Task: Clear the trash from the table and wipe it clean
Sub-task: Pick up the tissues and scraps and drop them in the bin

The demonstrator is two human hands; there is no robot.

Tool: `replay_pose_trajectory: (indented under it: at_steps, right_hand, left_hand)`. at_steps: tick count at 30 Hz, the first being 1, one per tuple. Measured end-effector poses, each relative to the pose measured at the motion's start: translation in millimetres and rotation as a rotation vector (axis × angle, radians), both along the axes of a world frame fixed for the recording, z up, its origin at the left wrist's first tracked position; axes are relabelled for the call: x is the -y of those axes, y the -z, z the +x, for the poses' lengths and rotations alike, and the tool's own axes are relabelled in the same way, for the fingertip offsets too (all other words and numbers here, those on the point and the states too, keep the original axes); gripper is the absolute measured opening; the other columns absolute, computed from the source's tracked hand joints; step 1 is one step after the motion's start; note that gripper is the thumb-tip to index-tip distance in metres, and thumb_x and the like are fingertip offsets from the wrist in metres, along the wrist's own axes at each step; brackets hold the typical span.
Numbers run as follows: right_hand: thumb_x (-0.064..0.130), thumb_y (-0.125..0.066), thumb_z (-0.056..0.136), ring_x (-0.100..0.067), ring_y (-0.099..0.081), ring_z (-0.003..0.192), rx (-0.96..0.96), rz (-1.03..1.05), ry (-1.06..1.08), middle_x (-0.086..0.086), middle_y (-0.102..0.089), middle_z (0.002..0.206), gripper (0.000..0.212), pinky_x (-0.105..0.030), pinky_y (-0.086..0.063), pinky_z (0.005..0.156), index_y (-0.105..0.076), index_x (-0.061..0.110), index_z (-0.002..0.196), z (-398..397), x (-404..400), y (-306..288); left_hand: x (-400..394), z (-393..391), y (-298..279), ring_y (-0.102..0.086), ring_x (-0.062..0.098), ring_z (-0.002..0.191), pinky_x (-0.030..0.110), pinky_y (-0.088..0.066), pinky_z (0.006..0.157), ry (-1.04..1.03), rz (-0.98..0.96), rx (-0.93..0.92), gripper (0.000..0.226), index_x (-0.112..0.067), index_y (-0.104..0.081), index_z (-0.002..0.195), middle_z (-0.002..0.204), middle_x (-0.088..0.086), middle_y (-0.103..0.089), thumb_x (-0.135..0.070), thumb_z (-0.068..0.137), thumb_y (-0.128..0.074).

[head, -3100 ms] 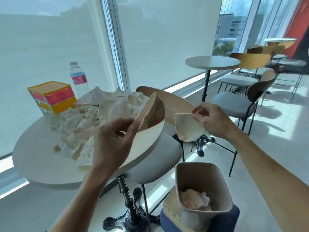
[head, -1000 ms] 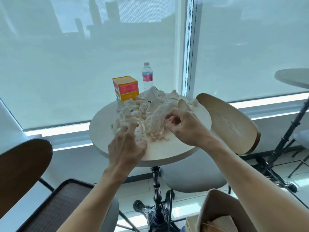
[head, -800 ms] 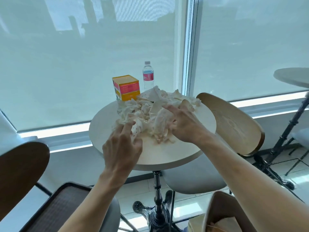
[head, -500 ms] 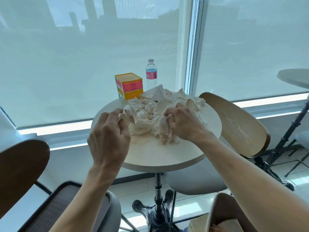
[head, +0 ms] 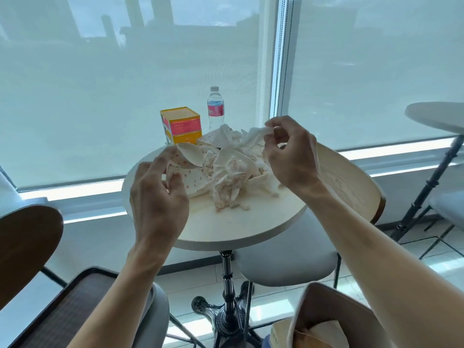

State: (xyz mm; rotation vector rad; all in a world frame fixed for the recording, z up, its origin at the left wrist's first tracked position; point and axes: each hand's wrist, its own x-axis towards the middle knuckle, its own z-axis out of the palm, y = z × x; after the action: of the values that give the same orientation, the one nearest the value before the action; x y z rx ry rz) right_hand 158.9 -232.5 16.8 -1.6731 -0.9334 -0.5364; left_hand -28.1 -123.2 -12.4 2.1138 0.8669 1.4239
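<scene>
Clearing underway, far from done; big heap of crumpled paper trash point(head: 231, 169) sits mid round table point(head: 226, 229); left hand point(head: 158, 197) fingers curled, pinching dotted paper piece point(head: 187, 169) at heap's left edge; right hand point(head: 291, 156) thumb and fingers pinching white tissue point(head: 253, 136), lifted above heap; bin point(head: 324, 312) on floor at lower right holds some paper; wiping not begun, no cloth visible; box point(head: 182, 124) and bottle point(head: 215, 109) upright behind heap.

Soft, cool daylight comes through the far window blinds point(head: 125, 84), bright but diffuse. A glaring strip runs along the sill point(head: 82, 192). The near arms sit darker, backlit. Shadows on the table point(head: 226, 227) are faint. Wide-angle bending curves the edges; fine detail is slightly soft.
</scene>
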Motion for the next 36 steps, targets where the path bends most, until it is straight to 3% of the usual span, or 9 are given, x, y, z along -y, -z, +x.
replay_pose_trajectory:
  at_steps: [2,7,12,15,21,26,28,31,36]
  right_hand:
    - [0.015,-0.06,0.092,-0.005,-0.064,0.074,-0.063,0.035,0.014,0.011,-0.066,0.077,0.014,-0.022,-0.054,0.074,-0.068,0.016,0.104,1,15,-1]
    - [0.015,-0.058,0.09,-0.006,-0.061,0.068,-0.222,0.078,-0.003,0.008,-0.066,0.073,0.01,-0.025,-0.052,0.064,-0.068,0.018,0.088,6,64,6]
    - [0.016,-0.051,0.091,-0.003,-0.048,0.053,-0.357,0.024,0.006,0.007,-0.056,0.058,0.021,-0.014,-0.037,0.05,-0.065,0.018,0.075,15,116,31]
    - [0.019,-0.046,0.083,-0.008,-0.046,0.055,-0.423,-0.08,-0.029,-0.002,-0.053,0.058,0.023,-0.028,-0.039,0.055,-0.059,0.008,0.067,26,147,58]
    - [0.013,-0.053,0.092,-0.017,-0.048,0.059,-0.614,-0.462,-0.205,-0.02,-0.059,0.071,0.02,-0.035,-0.042,0.06,-0.065,0.001,0.082,38,201,127]
    - [0.023,-0.056,0.096,-0.001,-0.052,0.06,-0.65,-0.921,-0.262,0.012,-0.06,0.071,0.014,-0.014,-0.038,0.057,-0.069,0.024,0.102,39,225,175]
    - [0.028,-0.057,0.097,-0.002,-0.054,0.076,-0.674,-1.049,-0.297,0.018,-0.057,0.087,0.024,-0.017,-0.041,0.069,-0.064,0.027,0.12,39,229,185]
    - [0.031,-0.055,0.098,-0.007,-0.055,0.094,-0.704,-1.067,-0.31,0.012,-0.054,0.105,0.032,-0.023,-0.041,0.084,-0.059,0.028,0.129,40,233,187]
    - [0.028,-0.053,0.099,-0.001,-0.056,0.083,-0.681,-0.971,-0.326,0.017,-0.057,0.09,0.028,-0.022,-0.044,0.074,-0.061,0.025,0.125,46,233,174]
  left_hand:
    - [8,6,1,-0.059,0.009,0.072,0.017,-0.045,0.064,0.048,-0.043,0.027,0.035,-0.033,-0.058,0.131,0.102,-0.003,-0.058,-0.021,0.098,-0.053]
    - [34,24,3,-0.066,0.016,0.077,0.034,-0.058,0.065,0.22,-0.163,0.126,0.023,-0.04,-0.063,0.113,0.091,-0.015,-0.06,-0.024,0.097,-0.059]
    - [64,44,12,-0.067,0.017,0.081,0.023,-0.057,0.06,0.31,-0.22,0.133,0.026,-0.037,-0.062,0.115,0.099,-0.003,-0.063,-0.025,0.092,-0.066]
    - [87,56,20,-0.066,0.014,0.08,0.017,-0.054,0.058,0.339,-0.223,0.111,0.026,-0.04,-0.062,0.113,0.097,-0.009,-0.062,-0.028,0.091,-0.067]
    - [135,74,45,-0.066,0.015,0.077,0.024,-0.057,0.057,0.419,-0.26,0.054,0.023,-0.037,-0.062,0.113,0.093,-0.008,-0.063,-0.03,0.092,-0.066]
    - [165,81,73,-0.065,0.013,0.078,0.024,-0.056,0.058,0.426,-0.264,-0.032,0.024,-0.032,-0.063,0.117,0.093,-0.006,-0.065,-0.029,0.093,-0.065]
    - [175,81,85,-0.063,0.007,0.076,0.019,-0.053,0.058,0.422,-0.26,-0.067,0.023,-0.03,-0.064,0.117,0.09,-0.009,-0.065,-0.029,0.094,-0.064]
    - [189,80,104,-0.064,0.007,0.077,0.014,-0.052,0.056,0.432,-0.277,-0.143,0.024,-0.029,-0.063,0.119,0.093,-0.005,-0.065,-0.027,0.095,-0.062]
    - [204,77,140,-0.063,0.009,0.082,0.015,-0.052,0.057,0.43,-0.301,-0.273,0.027,-0.03,-0.061,0.122,0.094,-0.005,-0.064,-0.025,0.095,-0.061]
